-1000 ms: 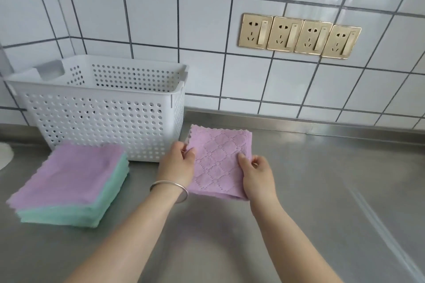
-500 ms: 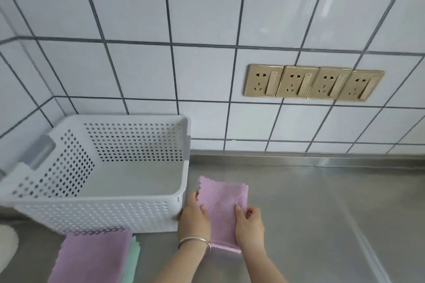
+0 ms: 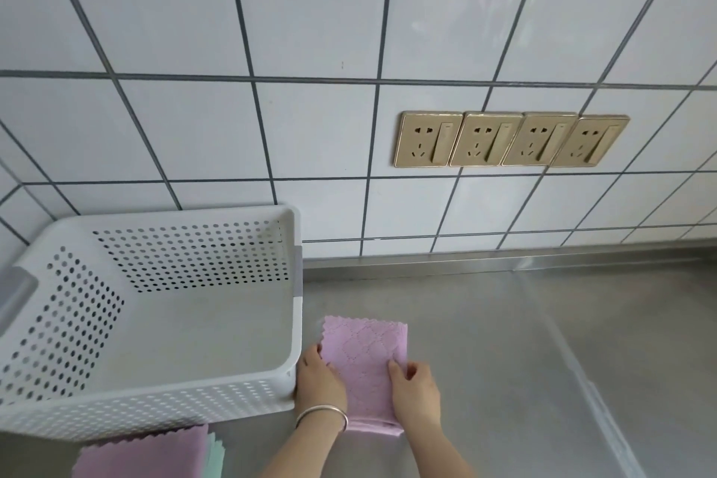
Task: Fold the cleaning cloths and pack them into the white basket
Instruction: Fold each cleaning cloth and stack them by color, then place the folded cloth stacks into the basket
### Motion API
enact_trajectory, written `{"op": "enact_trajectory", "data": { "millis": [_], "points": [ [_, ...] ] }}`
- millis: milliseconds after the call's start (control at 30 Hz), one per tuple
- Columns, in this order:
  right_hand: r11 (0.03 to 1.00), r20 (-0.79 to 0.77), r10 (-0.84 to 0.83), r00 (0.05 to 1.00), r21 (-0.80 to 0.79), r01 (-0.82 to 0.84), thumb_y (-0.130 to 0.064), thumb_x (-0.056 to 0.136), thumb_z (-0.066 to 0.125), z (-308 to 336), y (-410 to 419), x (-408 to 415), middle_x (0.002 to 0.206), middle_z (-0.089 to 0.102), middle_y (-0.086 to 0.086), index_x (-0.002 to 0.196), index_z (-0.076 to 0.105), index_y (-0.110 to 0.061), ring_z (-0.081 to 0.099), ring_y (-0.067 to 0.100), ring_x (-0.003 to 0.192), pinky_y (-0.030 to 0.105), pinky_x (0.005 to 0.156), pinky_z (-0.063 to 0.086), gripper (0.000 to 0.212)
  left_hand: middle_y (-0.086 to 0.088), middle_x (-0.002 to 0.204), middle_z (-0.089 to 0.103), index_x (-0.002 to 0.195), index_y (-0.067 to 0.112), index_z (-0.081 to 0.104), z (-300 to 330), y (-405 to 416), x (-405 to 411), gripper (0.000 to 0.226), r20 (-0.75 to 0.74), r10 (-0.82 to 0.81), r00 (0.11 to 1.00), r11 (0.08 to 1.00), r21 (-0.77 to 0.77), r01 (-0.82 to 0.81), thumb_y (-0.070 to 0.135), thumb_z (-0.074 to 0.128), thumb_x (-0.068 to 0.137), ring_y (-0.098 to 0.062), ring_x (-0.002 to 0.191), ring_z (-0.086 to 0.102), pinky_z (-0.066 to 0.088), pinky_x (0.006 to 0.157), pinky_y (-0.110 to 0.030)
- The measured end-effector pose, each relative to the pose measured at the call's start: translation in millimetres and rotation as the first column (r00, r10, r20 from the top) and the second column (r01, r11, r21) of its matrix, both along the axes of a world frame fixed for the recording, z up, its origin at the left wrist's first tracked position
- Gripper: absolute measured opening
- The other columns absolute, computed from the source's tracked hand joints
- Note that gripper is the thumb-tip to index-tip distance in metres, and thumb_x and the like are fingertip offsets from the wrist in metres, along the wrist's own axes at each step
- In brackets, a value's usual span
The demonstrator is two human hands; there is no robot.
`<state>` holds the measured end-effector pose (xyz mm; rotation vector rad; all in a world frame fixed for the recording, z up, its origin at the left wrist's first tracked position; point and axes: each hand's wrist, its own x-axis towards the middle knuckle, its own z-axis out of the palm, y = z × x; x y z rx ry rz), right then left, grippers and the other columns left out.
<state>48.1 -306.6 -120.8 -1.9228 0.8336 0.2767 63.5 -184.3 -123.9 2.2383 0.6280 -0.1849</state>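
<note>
Beside the white basket (image 3: 163,326), both my grips pinched the folded purple cloth (image 3: 364,361); slackening either risked it unfolding on the bench (image 3: 523,361).

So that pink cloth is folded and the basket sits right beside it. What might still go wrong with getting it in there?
1. The cloth is only pinched at its sides by the left hand and right hand, so the fold may fall open when lifted.
2. The left hand sits close against the basket wall; lifting over the rim could snag the cloth or nudge the basket.
</note>
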Motion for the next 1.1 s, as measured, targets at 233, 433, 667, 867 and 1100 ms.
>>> {"op": "enact_trajectory", "data": {
  "millis": [233,433,667,867,1100],
  "points": [
    [0.991,-0.128,0.127,0.984,-0.016,-0.131,-0.046,0.093,0.040,-12.3,-1.5,16.9,0.134,0.046,0.016,0.131,0.043,-0.004,0.045,0.032,0.124,0.038,0.104,0.036,0.057,-0.021,0.135,0.041,0.133,-0.001,0.041,-5.6,-8.7,2.6,0.046,-0.067,0.019,0.998,1.000,0.015,-0.018,0.019,0.050,0.091,-0.033,0.125,0.044,0.032,0.105,-0.036],
    [0.986,-0.209,0.164,0.964,0.055,-0.156,-0.059,0.090,0.035,-17.1,-5.4,27.4,0.133,0.049,0.019,0.129,0.047,-0.002,0.048,0.033,0.122,0.036,0.102,0.039,0.070,-0.024,0.141,0.041,0.138,-0.001,0.034,-10.0,-4.2,11.4,0.063,-0.243,0.024,0.970,1.000,0.006,-0.023,0.039,0.050,0.092,-0.035,0.132,0.039,0.030,0.108,-0.036],
    [0.964,-0.274,0.197,0.941,0.227,-0.136,-0.047,0.086,0.056,-14.2,-18.8,43.8,0.134,0.053,0.017,0.129,0.052,0.000,0.053,0.030,0.120,0.036,0.103,0.042,0.063,-0.017,0.126,0.061,0.120,0.002,0.055,-2.0,-0.6,18.5,0.048,-0.385,-0.009,0.923,0.999,-0.051,-0.012,0.037,0.056,0.088,-0.032,0.117,0.057,0.044,0.093,-0.029],
    [0.957,-0.317,0.223,0.922,0.253,-0.144,-0.045,0.088,0.054,-14.3,-20.9,21.0,0.137,0.051,0.016,0.130,0.051,-0.002,0.051,0.029,0.123,0.036,0.105,0.040,0.060,-0.011,0.131,0.058,0.123,0.005,0.057,9.7,-6.3,-0.5,0.041,-0.442,-0.083,0.893,0.996,-0.004,0.091,0.032,0.042,0.095,-0.025,0.122,0.054,0.042,0.094,-0.023],
    [0.942,-0.200,0.158,0.967,0.324,-0.087,-0.044,0.086,0.056,6.5,-34.3,5.0,0.128,0.057,0.020,0.123,0.055,0.001,0.056,0.032,0.115,0.040,0.102,0.044,0.059,-0.018,0.118,0.064,0.097,0.006,0.066,47.4,-21.3,-17.8,0.027,-0.353,-0.133,0.926,0.991,-0.076,0.113,0.018,0.041,0.095,-0.027,0.099,0.059,0.044,0.085,-0.027]
  ]
}}
